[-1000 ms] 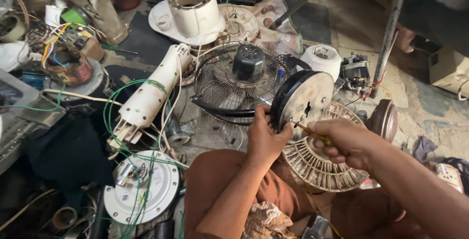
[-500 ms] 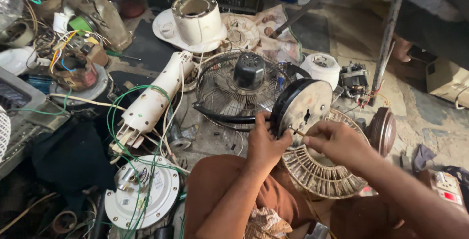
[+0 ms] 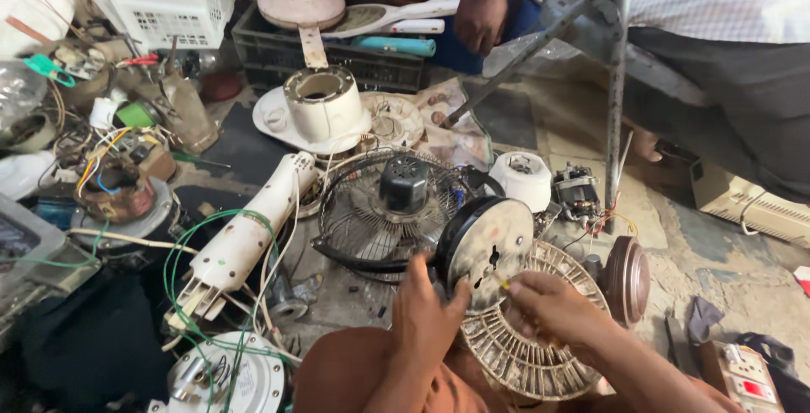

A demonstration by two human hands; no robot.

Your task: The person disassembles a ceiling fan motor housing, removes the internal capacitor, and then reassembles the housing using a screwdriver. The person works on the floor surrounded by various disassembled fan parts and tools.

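Change since the earlier views: round fan motor housing [image 3: 488, 253] held at the same tilt, flat metal face toward the camera; view pulled back and tilted up, bringing more of the far floor into frame. Grip and tool contact unchanged, so the work on the housing face reads as ongoing rather than finished.

Left hand [image 3: 424, 312]: curled partway closed around the lower left rim of the housing, thumb toward the face, steadying it above the lap.

Right hand [image 3: 550, 307]: closed to a pinch on a thin yellow-tipped tool [image 3: 504, 285], tip set against the face beside the slots.

Beneath the hands: beige ribbed fan grille [image 3: 540, 362], partly under the housing.

Left of the lap: white fan neck [image 3: 245, 240] with green wires [image 3: 181, 248] looped around it; round white base plate [image 3: 228, 383] nearest the camera.

Just beyond the housing: dark wire guard with black motor [image 3: 396, 202] at its centre.

Farther: white cylindrical fan base [image 3: 321, 109] upright on the floor.

Farthest: another person's hand [image 3: 479, 21] hanging near a dark crate [image 3: 337, 50].
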